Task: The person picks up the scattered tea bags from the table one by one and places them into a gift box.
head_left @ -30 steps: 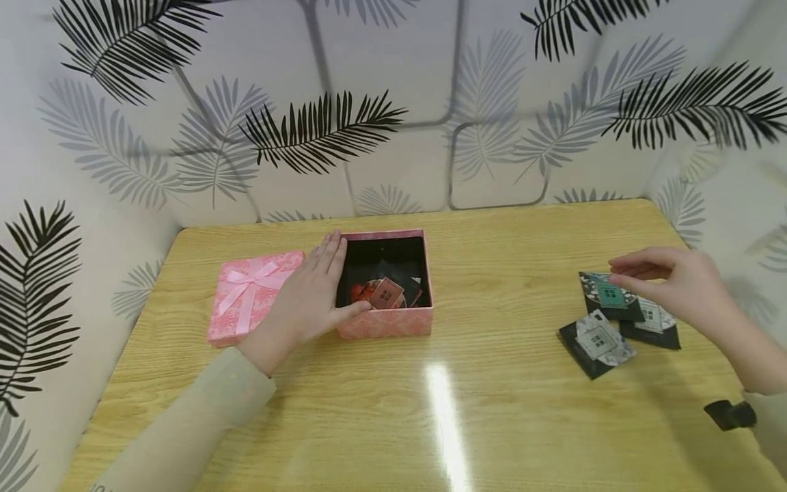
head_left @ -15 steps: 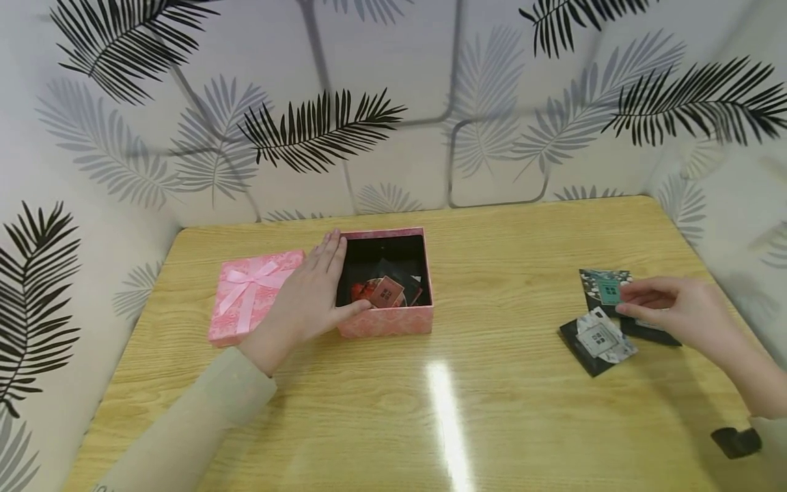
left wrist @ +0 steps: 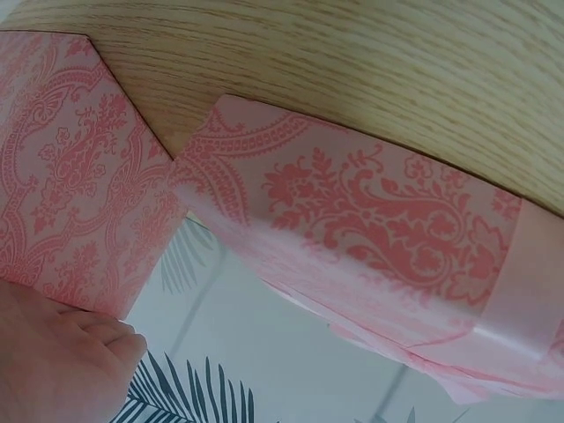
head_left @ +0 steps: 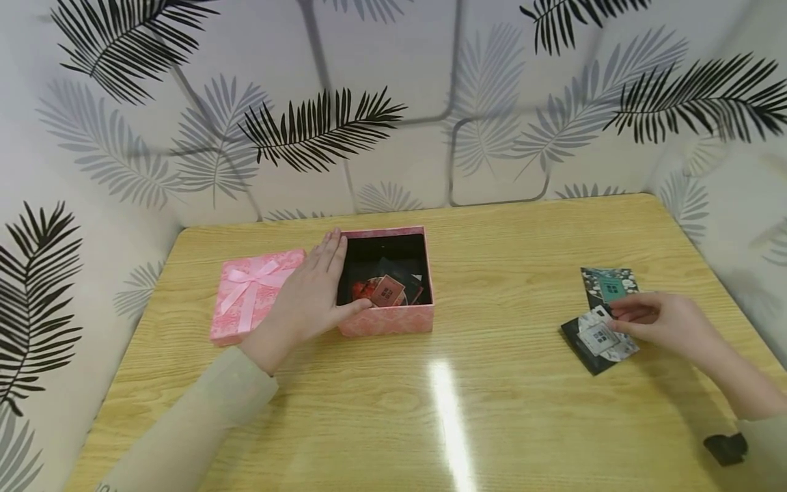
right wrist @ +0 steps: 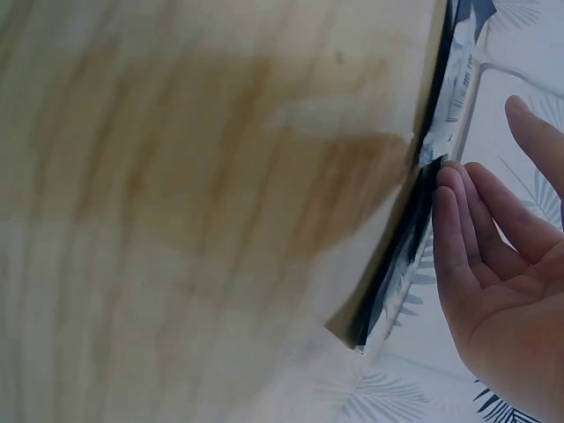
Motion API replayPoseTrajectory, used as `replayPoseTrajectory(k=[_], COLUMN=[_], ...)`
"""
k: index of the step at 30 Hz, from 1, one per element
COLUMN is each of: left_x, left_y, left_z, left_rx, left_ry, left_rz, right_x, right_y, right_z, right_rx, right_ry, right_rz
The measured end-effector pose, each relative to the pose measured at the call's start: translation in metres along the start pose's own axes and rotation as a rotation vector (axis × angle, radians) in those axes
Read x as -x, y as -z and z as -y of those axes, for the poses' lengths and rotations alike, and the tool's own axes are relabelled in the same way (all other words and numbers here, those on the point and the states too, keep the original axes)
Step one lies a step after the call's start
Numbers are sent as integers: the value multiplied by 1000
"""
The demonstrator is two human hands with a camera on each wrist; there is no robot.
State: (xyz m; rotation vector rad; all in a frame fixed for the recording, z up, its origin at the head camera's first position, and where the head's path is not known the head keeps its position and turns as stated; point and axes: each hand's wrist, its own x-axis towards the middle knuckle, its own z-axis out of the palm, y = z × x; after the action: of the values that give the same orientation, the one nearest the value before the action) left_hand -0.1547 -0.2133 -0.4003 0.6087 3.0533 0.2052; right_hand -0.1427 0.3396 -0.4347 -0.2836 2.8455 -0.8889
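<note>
A pink patterned gift box [head_left: 386, 321] with a black inside stands without its lid on the table. In it lie several small square packets [head_left: 387, 290], red and dark ones on top. My left hand [head_left: 310, 290] rests flat along the box's left rim, thumb at the front edge; the left wrist view shows the fingers [left wrist: 110, 339] against the box wall. At the right lie a grey-white packet [head_left: 599, 339] and a green-labelled floral packet [head_left: 611, 283]. My right hand [head_left: 667, 324] is over them, its fingertips at the packets' edges, thumb apart in the right wrist view; it hides a third packet.
The pink box lid [head_left: 252, 290] with a ribbon bow lies left of the box, partly behind the left hand. A leaf-patterned wall covering [head_left: 393, 137] stands behind the wooden table [head_left: 369, 410]. A dark object [head_left: 727, 449] is by the right sleeve.
My right hand has come down and slightly left, from above the green-labelled packet to the grey-white packet, covering the third one. My left hand stays on the box.
</note>
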Motion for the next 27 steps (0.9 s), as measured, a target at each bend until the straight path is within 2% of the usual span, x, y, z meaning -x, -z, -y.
replayPoseTrajectory(k=[19, 27], left_x=[0, 0], left_y=[2, 2], left_z=[0, 0], left_rx=[-8, -5], left_ry=[-11, -13], left_rz=[3, -3], right_x=[-6, -3], right_y=[-11, -15], right_z=[10, 18], right_rx=[144, 125], right_ry=[-47, -46], right_rz=[64, 69])
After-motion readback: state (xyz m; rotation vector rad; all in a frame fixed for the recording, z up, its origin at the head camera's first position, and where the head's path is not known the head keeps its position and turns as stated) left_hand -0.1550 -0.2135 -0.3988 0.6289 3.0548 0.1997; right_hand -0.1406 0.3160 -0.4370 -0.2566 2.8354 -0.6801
